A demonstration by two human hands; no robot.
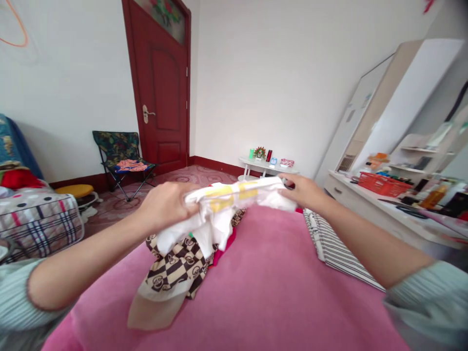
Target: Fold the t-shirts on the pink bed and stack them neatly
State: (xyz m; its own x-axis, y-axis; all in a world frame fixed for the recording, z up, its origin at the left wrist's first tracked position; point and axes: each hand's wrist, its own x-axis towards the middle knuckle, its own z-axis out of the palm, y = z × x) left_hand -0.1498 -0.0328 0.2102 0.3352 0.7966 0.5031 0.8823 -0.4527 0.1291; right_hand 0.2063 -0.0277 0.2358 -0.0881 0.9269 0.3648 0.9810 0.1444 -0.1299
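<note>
A white garment with yellow patches (234, 195) is stretched between my two hands, raised above a pink bedspread (278, 282). My left hand (170, 202) is closed around its left end. At the other end, my right hand (302, 191) grips the cloth with thumb and fingers. Motion blurs the garment, so its exact kind is unclear. Under my left hand lies a brown and cream checkered cloth (179, 265), with a bit of red fabric beside it. A black-and-white striped cloth (340, 248) rests flat on the bed below my right forearm.
Against the far wall stands a small white table (259, 165) with several small items. A folding chair (124, 156) with clothes sits by the red door (164, 87). On the right, a white dresser (338, 178) bears a red basket (383, 184). A plaid bag (40, 219) is at left.
</note>
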